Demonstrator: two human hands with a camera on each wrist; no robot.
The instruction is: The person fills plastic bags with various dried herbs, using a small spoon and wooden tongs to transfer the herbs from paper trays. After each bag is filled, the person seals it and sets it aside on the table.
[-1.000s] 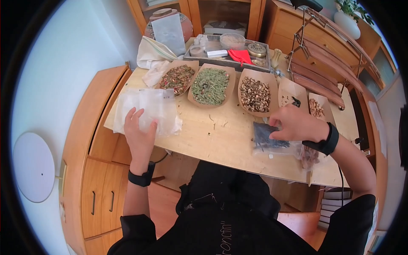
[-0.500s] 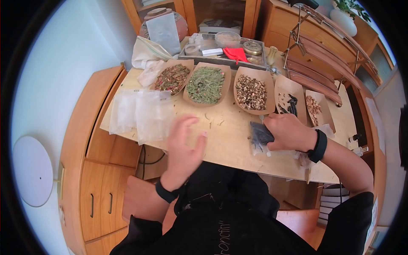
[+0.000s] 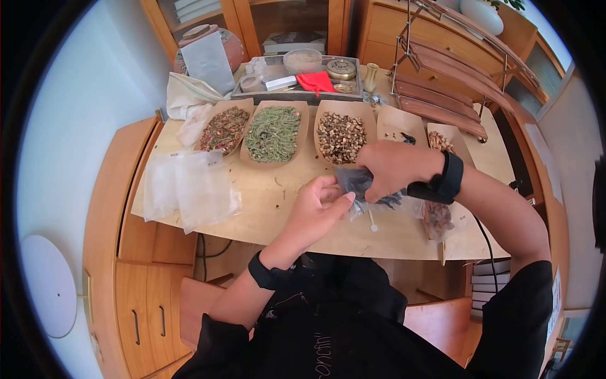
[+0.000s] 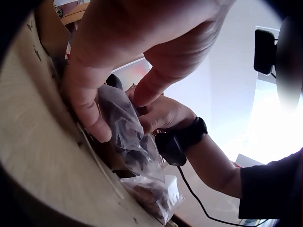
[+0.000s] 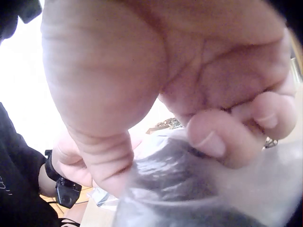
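Note:
A clear plastic bag with dark pieces inside [image 3: 358, 182] is held just above the wooden table, in front of the paper trays. My right hand [image 3: 404, 170] grips it from above, thumb on the near side; the right wrist view shows the bag [image 5: 175, 184] between thumb and curled fingers. At the bag's left end is my left hand [image 3: 315, 215], its thumb and fingers around the edge. In the left wrist view the bag [image 4: 123, 118] lies between the left thumb and fingers; whether both press on it is unclear.
Paper trays hold red-green dried petals [image 3: 224, 129], green herb [image 3: 273, 134], brown chunks [image 3: 341, 136], a few dark pieces and pale pieces [image 3: 440, 141]. Empty clear bags [image 3: 189, 189] lie at left, another filled bag [image 3: 438, 220] at right. Behind stand a grey tray [image 3: 237, 93] and wooden rack [image 3: 435, 95].
My left hand has moved right from the empty bags to the dark-filled bag. My right hand has taken hold of that bag and brought it slightly left, and the head view has shifted.

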